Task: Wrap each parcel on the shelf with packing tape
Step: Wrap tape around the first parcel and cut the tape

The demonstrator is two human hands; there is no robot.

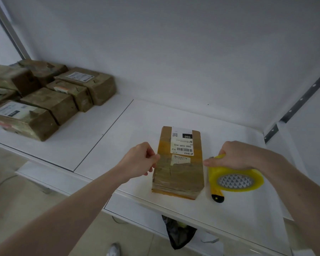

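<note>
We have one parcel [178, 161] lying flat on the white shelf [133, 126], close to its front edge, with its long axis running away from us toward the back wall and its shipping label [182, 143] on the far half of the top face. Our two hands sit on opposite long sides of it, so the line between them crosses the parcel's short width at about mid-length.

Our left hand [139, 159] is at the left edge, thumb and forefinger pressed together in a pinch right against the top corner of that side; it looks as if we hold the free end of clear tape there, though the tape itself is too faint to make out for certain. Our right hand [235, 156] is just beside the right edge, fingers curled over the yellow tape roll [236, 179], which rests on the shelf touching or nearly touching the parcel's right side. A yellow-and-black handle [217, 195] (likely a cutter) pokes out beneath the roll toward us.

Since the roll lies to the right, we judge the coming pull must run crosswise, not along the length. A stack of parcels [44, 97] sits well apart at the far left.
</note>
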